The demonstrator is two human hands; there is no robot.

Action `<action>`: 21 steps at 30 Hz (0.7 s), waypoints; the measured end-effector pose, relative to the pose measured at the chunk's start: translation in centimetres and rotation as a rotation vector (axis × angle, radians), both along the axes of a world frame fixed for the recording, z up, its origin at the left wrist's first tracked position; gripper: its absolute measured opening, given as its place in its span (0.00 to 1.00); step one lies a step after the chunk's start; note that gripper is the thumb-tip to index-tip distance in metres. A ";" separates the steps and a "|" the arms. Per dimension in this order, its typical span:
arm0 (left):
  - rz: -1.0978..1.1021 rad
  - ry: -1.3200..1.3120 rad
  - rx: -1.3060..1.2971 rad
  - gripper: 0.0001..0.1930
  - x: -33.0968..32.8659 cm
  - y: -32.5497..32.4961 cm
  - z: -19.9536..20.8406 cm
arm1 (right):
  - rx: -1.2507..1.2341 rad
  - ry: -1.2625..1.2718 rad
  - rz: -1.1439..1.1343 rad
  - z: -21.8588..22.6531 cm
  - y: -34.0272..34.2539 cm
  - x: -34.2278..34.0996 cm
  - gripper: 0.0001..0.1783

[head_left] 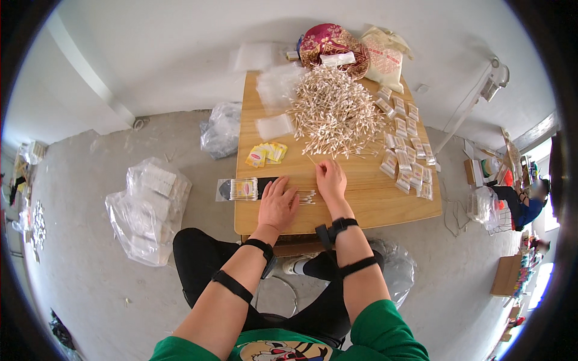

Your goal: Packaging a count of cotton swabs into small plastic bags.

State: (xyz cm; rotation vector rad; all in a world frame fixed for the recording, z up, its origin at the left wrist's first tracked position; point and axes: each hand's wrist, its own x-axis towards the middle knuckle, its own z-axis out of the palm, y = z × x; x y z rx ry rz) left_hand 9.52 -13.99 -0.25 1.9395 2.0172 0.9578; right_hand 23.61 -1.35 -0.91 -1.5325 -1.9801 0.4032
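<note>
My left hand lies with its fingers stretched out on a dark strip and the end of a small row of cotton swabs. Just left of it, on the same strip, a clear bag packed with swabs and a yellow-red label card juts past the table's left edge. To the right, my right hand is closed in a pinch, and a single cotton swab sticks out from its fingertips. Beyond the hands rises a large heap of loose cotton swabs. Yellow label cards lie left of it.
Several filled swab packs cover the table's right side. Clear empty bags lie at the left; a maroon patterned cushion and a cream sack stand at the back. A large plastic bag of packs sits on the floor.
</note>
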 end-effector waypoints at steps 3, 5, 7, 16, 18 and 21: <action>0.014 0.028 -0.025 0.17 -0.4 0.0 0.1 | 0.034 -0.020 0.166 0.4 -2.8 0.7 0.08; 0.011 0.038 -0.032 0.19 -0.2 0.2 0.4 | -0.008 0.032 0.193 0.4 -3.1 1.5 0.08; 0.002 0.090 -0.086 0.23 0.2 0.0 0.8 | -0.053 0.089 0.215 0.2 -2.8 1.8 0.08; -0.002 0.055 -0.062 0.25 0.2 0.2 0.1 | 0.064 -0.088 0.148 0.3 -0.2 -0.5 0.07; 0.007 0.060 -0.057 0.25 -0.1 0.1 0.1 | -0.019 -0.058 0.242 0.6 -1.3 0.6 0.07; 0.011 0.086 -0.059 0.25 -0.1 0.0 0.5 | -0.139 0.103 0.222 0.7 -1.2 1.9 0.06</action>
